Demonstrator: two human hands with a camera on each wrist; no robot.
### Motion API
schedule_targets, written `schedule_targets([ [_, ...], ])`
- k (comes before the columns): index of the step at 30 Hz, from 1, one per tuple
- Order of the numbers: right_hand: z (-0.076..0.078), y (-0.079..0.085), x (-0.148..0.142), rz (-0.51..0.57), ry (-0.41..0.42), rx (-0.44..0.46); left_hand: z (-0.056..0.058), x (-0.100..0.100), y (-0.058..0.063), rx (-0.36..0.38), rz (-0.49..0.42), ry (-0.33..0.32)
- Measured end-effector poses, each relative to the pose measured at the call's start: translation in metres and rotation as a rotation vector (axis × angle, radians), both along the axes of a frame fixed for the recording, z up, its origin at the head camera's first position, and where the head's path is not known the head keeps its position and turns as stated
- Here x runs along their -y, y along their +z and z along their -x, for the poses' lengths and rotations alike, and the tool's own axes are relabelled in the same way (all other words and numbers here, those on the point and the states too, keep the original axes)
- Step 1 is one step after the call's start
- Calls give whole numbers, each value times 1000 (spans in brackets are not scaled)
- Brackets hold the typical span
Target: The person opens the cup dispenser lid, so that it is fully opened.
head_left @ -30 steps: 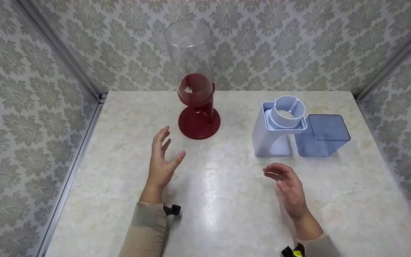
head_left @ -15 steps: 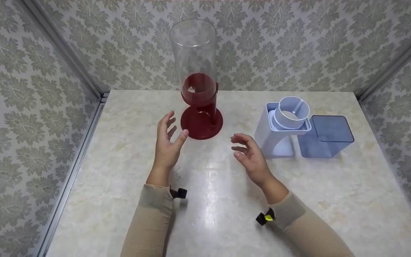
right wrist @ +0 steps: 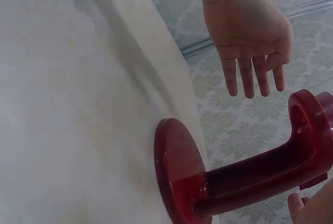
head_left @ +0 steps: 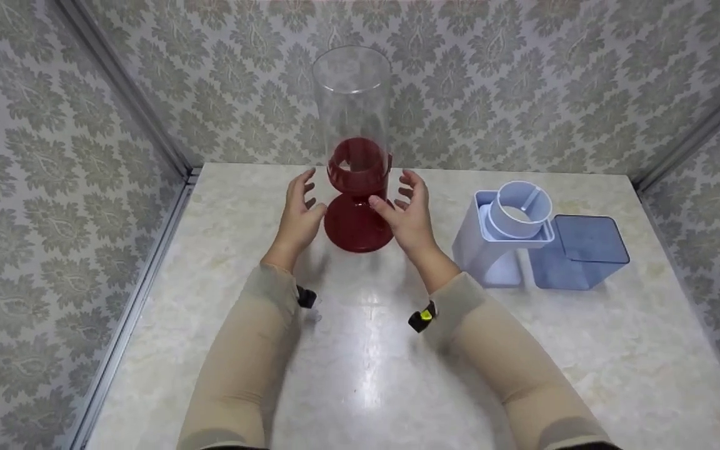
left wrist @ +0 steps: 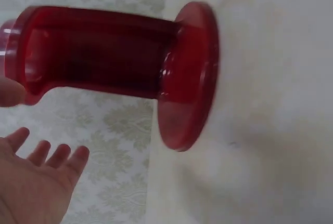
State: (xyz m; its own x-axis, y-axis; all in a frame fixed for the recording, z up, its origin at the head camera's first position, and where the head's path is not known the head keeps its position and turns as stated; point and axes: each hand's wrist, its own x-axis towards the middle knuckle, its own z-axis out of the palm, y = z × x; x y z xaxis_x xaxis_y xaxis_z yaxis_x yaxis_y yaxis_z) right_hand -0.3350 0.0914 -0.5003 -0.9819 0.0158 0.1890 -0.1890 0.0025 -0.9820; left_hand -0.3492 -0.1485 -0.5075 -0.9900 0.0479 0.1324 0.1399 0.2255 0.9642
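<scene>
Your left hand has moved up the table and now sits just beside the left side of the red stand. A moment ago it was much nearer to you, low on the table. Its fingers are straight and spread, and it holds nothing. In the left wrist view you can see the open palm with a gap between it and the red stand. So it is close, but it is not touching yet.

The red stand sits near the back of the table, by the wall. It has a round flat foot, a post, and a red ring on top. A tall clear tube stands upright in that ring. It has not moved.

Your right hand has moved the most. It was out by the pale blue holder, and now it is just beside the right side of the red stand. Its fingers are open too. The thumb looks very near the red ring, but you cannot tell from the pictures if it touches.

So both hands now stand on each side of the stand, like two walls, ready to close on it. I think the grab has not begun.

Further right, the pale blue holder and the blue box stand touching, well away from your hands.
</scene>
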Motion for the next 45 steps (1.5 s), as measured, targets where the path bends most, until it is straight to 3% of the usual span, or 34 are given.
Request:
schedule_targets([
  [8,18,27,21,-114,-76,-32,21,3,19,41,60,-152],
  [15,38,59,34,-237,-33,-34,40,4,41,25,-136,-241],
  [21,40,56,34,-386,-85,6,43,-2,44,18,-165,-334],
  [25,41,51,33,-431,-117,-14,40,-3,43,-10,-111,-302],
  [29,41,47,33,-419,-85,-46,32,-1,39,-37,-69,-244],
  [38,42,32,25,-274,55,-187,0,-10,33,-48,-42,-108],
  [42,39,26,17,-211,109,-185,-13,-17,30,-58,-1,-65],
  [45,35,24,14,-230,98,-186,-21,-19,28,-51,29,-48],
])
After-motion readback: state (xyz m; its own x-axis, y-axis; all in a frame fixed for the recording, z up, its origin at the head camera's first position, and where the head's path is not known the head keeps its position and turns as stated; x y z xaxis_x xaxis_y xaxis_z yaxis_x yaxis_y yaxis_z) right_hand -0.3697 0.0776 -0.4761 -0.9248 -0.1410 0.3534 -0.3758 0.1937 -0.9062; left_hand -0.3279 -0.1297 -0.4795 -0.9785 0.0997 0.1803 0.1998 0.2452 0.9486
